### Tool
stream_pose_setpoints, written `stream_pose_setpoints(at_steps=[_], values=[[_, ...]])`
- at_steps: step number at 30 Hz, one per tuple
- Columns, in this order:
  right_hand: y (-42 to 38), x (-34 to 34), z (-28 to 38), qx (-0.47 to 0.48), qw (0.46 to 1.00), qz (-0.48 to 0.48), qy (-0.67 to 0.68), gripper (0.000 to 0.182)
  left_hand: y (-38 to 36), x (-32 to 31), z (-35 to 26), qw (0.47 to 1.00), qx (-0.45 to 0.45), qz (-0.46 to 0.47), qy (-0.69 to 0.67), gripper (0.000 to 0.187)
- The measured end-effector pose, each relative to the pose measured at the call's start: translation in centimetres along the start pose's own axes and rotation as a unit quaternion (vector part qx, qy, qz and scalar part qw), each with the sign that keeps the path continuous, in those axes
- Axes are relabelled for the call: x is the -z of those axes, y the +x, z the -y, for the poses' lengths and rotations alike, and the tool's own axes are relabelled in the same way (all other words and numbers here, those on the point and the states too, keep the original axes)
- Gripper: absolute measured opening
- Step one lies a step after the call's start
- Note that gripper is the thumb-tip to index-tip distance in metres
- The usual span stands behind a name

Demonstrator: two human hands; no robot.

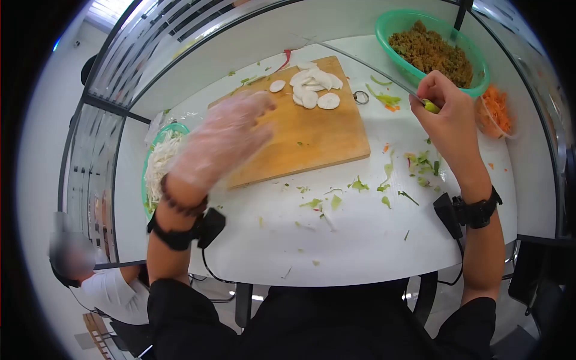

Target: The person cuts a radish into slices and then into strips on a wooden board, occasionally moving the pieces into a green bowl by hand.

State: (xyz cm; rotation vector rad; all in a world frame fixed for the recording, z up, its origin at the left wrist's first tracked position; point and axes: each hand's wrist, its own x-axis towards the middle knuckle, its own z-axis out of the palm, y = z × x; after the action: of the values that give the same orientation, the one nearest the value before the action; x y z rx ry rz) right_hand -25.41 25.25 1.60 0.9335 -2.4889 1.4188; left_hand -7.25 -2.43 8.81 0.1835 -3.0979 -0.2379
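Note:
My right hand [447, 114] is closed around the near end of a long thin metal skewer [367, 65], which points to the far left. A small yellow-green piece [431, 107] shows at that end, between my fingers. My left hand [225, 138], in a clear plastic glove, hovers over the left side of the wooden cutting board [312, 141]. Its fingers are apart, slightly blurred, and hold nothing. White round slices [315, 81] lie in a loose pile at the board's far edge, with one slice [277, 86] set apart to the left.
A green bowl [390, 51] of brown crumbly food stands at the far right, beside a clear container of orange shreds [497, 111]. At left is a green basket of white shreds [163, 162]. Vegetable scraps [360, 185] litter the white table. A seated person [114, 294] is beyond the partition.

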Motion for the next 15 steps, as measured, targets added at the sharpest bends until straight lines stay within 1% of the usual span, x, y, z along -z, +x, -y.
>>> stream_pose_setpoints(at_steps=[1, 4, 6, 7, 10, 13, 14, 15], values=[[0.0, 0.0, 0.1, -0.002, 1.000, -0.001, 0.003, 0.018, 1.0, -1.5, 0.0, 0.999, -0.027, -0.024, 0.034, 0.036], [-0.1, 0.1, -0.1, 0.005, 1.000, 0.002, 0.000, 0.016, 4.7, -4.6, 0.2, 0.988, -0.053, -0.095, 0.109, 0.044], [0.0, 0.3, -0.1, 0.009, 1.000, 0.004, 0.000, 0.016, 9.0, -5.8, 2.1, 0.988, -0.113, -0.089, 0.051, 0.045], [0.0, 0.2, 0.0, 0.008, 1.000, 0.004, 0.002, 0.016, 10.2, -5.7, 2.0, 0.986, -0.144, -0.084, 0.023, 0.045], [-0.2, 0.2, 0.4, 0.003, 1.000, -0.004, 0.005, 0.015, 11.9, -4.0, -0.3, 0.994, -0.102, 0.048, 0.013, 0.054], [-0.1, 0.5, 0.3, 0.017, 1.000, -0.022, 0.005, 0.016, 12.7, -4.0, -0.9, 0.994, -0.081, 0.067, 0.007, 0.052], [-0.1, 0.4, 0.0, 0.014, 0.999, -0.021, 0.018, 0.016, 12.9, -4.4, -0.6, 0.994, -0.102, 0.028, 0.017, 0.045], [0.1, 0.6, -0.1, 0.012, 0.999, -0.023, 0.031, 0.016, 13.1, -4.0, -0.7, 0.994, -0.104, 0.032, 0.028, 0.042]])
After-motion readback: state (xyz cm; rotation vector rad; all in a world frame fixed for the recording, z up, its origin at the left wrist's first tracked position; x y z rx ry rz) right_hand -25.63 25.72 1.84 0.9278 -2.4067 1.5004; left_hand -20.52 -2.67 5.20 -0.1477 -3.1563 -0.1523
